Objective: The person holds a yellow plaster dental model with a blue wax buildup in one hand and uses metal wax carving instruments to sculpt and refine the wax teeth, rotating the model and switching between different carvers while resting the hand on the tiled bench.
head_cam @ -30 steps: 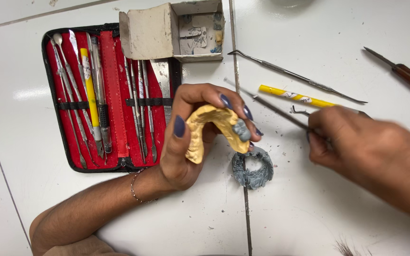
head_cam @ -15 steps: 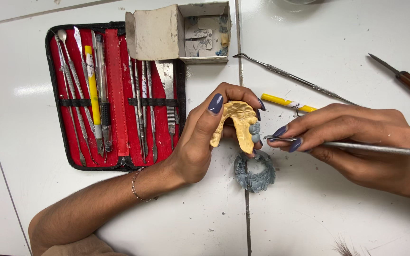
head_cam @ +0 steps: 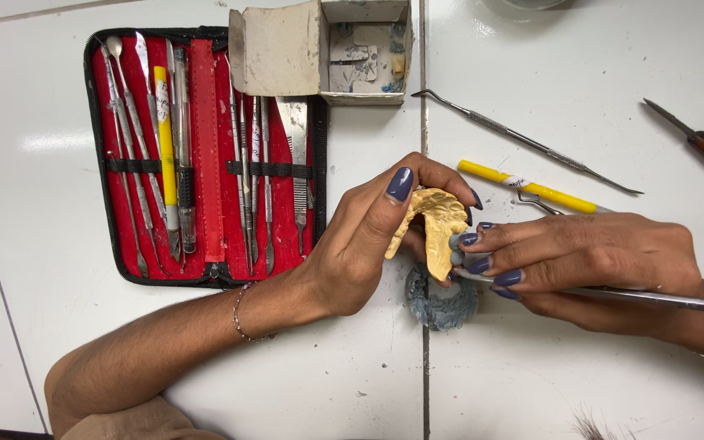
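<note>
left hand (head_cam: 360,253) gripping yellow horseshoe-shaped plaster dental cast (head_cam: 436,228) above white desk (head_cam: 531,383) | right hand (head_cam: 588,261) pinching thin metal carving tool (head_cam: 653,299) against it | cast likely stiff, brittle, light; holding by outer edges seems safest | grey wax ring (head_cam: 442,303) lying beneath

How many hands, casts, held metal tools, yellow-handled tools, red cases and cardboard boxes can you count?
Hands: 2 (left hand, right hand)
Cast: 1
Held metal tool: 1
Yellow-handled tools: 2
Red case: 1
Cardboard box: 1
Total: 8
</note>
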